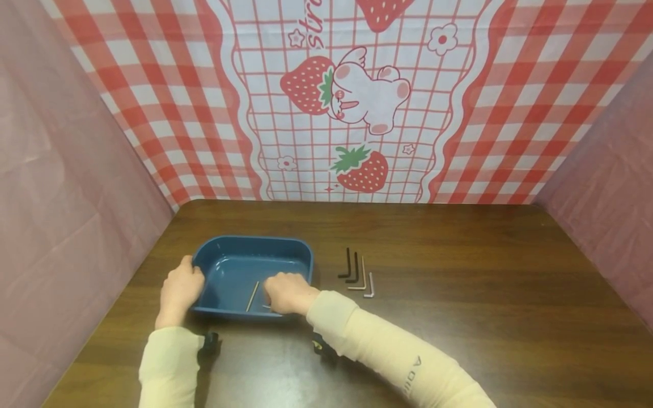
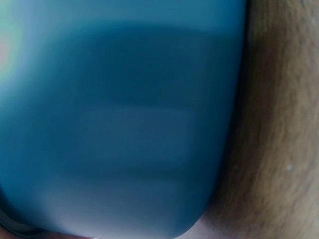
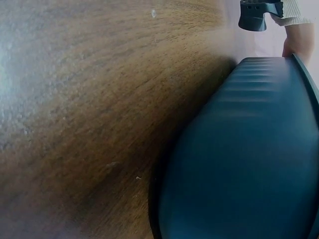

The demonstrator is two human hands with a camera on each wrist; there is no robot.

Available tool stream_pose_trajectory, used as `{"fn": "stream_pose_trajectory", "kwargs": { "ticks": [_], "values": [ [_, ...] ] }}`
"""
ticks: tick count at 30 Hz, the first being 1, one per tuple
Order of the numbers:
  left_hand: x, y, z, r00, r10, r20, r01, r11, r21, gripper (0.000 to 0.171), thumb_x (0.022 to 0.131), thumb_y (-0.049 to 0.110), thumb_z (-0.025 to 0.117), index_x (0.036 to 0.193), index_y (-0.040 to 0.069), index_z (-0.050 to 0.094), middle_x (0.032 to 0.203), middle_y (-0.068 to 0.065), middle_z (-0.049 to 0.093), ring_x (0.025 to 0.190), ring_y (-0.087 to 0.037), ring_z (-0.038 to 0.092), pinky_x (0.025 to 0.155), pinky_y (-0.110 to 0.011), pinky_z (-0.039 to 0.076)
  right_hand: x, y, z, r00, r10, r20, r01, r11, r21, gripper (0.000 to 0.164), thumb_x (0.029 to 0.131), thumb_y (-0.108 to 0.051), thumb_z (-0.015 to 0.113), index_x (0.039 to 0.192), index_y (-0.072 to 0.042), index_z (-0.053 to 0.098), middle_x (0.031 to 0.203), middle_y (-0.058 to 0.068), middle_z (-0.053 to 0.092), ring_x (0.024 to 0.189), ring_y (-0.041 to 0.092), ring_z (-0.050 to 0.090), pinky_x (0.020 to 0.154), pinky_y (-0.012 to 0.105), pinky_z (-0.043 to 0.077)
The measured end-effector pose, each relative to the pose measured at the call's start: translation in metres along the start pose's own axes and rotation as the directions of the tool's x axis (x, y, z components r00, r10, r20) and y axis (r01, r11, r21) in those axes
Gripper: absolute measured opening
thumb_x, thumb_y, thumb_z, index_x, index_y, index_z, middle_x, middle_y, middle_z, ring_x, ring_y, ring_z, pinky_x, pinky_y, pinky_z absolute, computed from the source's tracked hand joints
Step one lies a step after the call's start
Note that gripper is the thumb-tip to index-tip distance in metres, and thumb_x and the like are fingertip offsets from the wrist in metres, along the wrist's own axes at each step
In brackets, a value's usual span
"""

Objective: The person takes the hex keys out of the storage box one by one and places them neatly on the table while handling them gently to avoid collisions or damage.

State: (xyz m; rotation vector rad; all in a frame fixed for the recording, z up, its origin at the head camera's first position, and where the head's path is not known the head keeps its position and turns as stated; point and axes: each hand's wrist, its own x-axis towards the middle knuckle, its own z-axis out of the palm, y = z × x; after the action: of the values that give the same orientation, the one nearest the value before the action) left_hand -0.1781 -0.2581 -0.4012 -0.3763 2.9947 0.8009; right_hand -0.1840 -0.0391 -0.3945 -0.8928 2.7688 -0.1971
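Note:
A blue tray (image 1: 255,241) stands on the left part of the table. My left hand (image 1: 181,289) grips its left rim, and the right wrist view shows that hand (image 3: 300,41) at the far end. My right hand (image 1: 289,293) reaches down inside the tray at the right, its fingers bent and their tips hidden. A thin silver metal piece (image 1: 267,307) pokes out beneath it; whether the fingers pinch it is hidden. Left of this hand, a straight-looking metal rod (image 1: 252,296) lies on the tray floor. The left wrist view is filled by the tray's outer wall (image 2: 134,139).
Right of the tray, several L-shaped hex keys lie side by side on the wooden table (image 1: 459,294): two black ones (image 1: 356,266), a longer pale one (image 1: 364,275) and a short silver one (image 1: 372,283). A checked strawberry cloth (image 1: 204,113) hangs behind.

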Motion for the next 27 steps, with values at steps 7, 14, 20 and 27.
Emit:
{"fn": "stream_pose_trajectory", "kwargs": {
  "ticks": [7, 14, 20, 27],
  "values": [
    [0.0, -0.0001, 0.0005, 1.0, -0.001, 0.0, 0.001, 1.0, 0.002, 0.048, 0.092, 0.019, 0.024, 0.133, -0.005, 0.031, 0.125, -0.038, 0.042, 0.106, -0.058, 0.044, 0.082, -0.061, 0.039, -0.0008, -0.0001, 0.0001, 1.0, 0.009, 0.022, -0.01, 0.999, 0.031, 0.014, 0.074, -0.01, 0.063, 0.067, -0.022, 0.062, 0.073, -0.005, 0.065, 0.061, 0.011, 0.055, 0.052, 0.029, 0.043],
    [0.0, 0.0007, 0.0001, 1.0, 0.001, -0.003, -0.001, 1.0, 0.003, 0.048, 0.092, 0.019, 0.024, 0.133, -0.005, 0.032, 0.124, -0.038, 0.042, 0.106, -0.058, 0.044, 0.082, -0.061, 0.039, -0.0008, 0.0009, -0.0002, 1.0, 0.006, 0.016, -0.006, 0.999, 0.039, 0.015, 0.075, -0.012, 0.064, 0.064, -0.022, 0.06, 0.066, -0.008, 0.06, 0.059, 0.011, 0.054, 0.051, 0.028, 0.042],
    [-0.0001, 0.0006, 0.0001, 1.0, 0.005, -0.004, -0.005, 1.0, -0.001, 0.048, 0.092, 0.019, 0.024, 0.133, -0.005, 0.032, 0.125, -0.038, 0.042, 0.106, -0.058, 0.044, 0.083, -0.061, 0.038, -0.0011, 0.0019, 0.0005, 1.0, 0.003, -0.002, -0.003, 0.999, 0.033, 0.014, 0.074, -0.02, 0.069, 0.064, -0.022, 0.059, 0.065, -0.008, 0.059, 0.059, 0.011, 0.054, 0.05, 0.029, 0.041],
    [-0.0007, 0.0015, -0.0004, 1.0, 0.003, -0.002, -0.003, 1.0, 0.0, 0.048, 0.092, 0.018, 0.024, 0.133, -0.006, 0.031, 0.125, -0.038, 0.041, 0.106, -0.058, 0.044, 0.083, -0.061, 0.038, -0.0005, 0.0028, 0.0013, 1.0, 0.004, -0.009, -0.004, 0.998, 0.061, 0.015, 0.074, -0.026, 0.072, 0.067, -0.02, 0.059, 0.065, -0.009, 0.058, 0.058, 0.01, 0.053, 0.05, 0.028, 0.041]
  ]
}}
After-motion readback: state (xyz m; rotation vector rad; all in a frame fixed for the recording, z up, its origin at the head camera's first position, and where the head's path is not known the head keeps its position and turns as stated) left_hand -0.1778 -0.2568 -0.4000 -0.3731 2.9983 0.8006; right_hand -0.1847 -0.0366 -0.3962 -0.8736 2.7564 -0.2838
